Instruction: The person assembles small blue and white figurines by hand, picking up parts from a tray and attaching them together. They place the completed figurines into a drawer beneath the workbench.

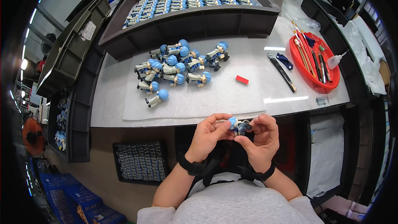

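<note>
Between my two hands, just off the table's front edge, is a small blue-haired figurine [239, 126] with dark lower parts. My left hand [210, 134] pinches it at the head end, thumb and fingers closed. On the other side, my right hand [262, 139] grips the dark end with thumb and fingertips. Parts of the figurine are hidden by my fingers. On the white foam mat [186, 110] lie several like figurines [170, 68] in a loose heap, with blue hair and pale coats. A small red block [242, 80] lies to their right.
A large dark tray [207, 20] of figurines in rows stands at the back. At right sits a red dish [327, 85] with brushes and a small white bottle [333, 62]; a dark knife-like tool [282, 73] lies beside it. Another filled tray [141, 162] is below, left.
</note>
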Action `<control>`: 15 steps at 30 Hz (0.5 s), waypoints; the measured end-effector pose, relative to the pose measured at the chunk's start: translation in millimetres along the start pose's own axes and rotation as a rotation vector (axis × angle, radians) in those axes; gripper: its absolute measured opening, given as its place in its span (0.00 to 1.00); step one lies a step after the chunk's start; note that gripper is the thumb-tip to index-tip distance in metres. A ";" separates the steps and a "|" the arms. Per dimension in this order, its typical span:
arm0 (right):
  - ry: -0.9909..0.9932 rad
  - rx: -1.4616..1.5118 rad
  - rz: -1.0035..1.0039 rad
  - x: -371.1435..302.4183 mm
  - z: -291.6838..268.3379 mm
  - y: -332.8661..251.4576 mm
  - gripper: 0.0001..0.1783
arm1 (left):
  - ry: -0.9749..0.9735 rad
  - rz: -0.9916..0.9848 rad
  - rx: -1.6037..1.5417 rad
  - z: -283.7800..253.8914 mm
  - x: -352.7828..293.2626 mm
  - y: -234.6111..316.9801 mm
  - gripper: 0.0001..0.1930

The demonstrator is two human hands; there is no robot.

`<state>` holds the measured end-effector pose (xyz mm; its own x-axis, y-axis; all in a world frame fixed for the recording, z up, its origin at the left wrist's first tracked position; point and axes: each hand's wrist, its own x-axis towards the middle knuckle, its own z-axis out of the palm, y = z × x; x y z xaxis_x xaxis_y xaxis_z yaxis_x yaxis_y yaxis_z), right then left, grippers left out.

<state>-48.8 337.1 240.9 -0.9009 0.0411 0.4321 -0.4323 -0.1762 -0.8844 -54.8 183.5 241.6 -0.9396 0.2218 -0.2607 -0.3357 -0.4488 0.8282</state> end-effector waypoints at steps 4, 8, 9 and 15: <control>-0.017 -0.015 0.015 -2.7 -2.5 0.7 0.32 | 0.050 0.049 -0.019 1.3 1.1 -1.2 0.13; -0.127 -0.094 0.054 -5.7 -13.9 1.5 0.30 | 0.040 0.206 0.026 3.5 1.7 2.4 0.12; -0.108 -0.045 0.095 -7.7 -14.8 3.2 0.29 | 0.027 0.237 0.034 4.0 1.5 3.6 0.12; -0.043 0.069 0.288 -12.9 -14.2 6.1 0.26 | 0.004 0.252 0.054 3.6 0.8 2.1 0.14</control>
<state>-40.4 349.5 227.4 -0.9829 -0.0616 0.1734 -0.1540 -0.2407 -0.9583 -56.1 185.9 245.0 -0.9935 0.1052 -0.0444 -0.0868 -0.4426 0.8925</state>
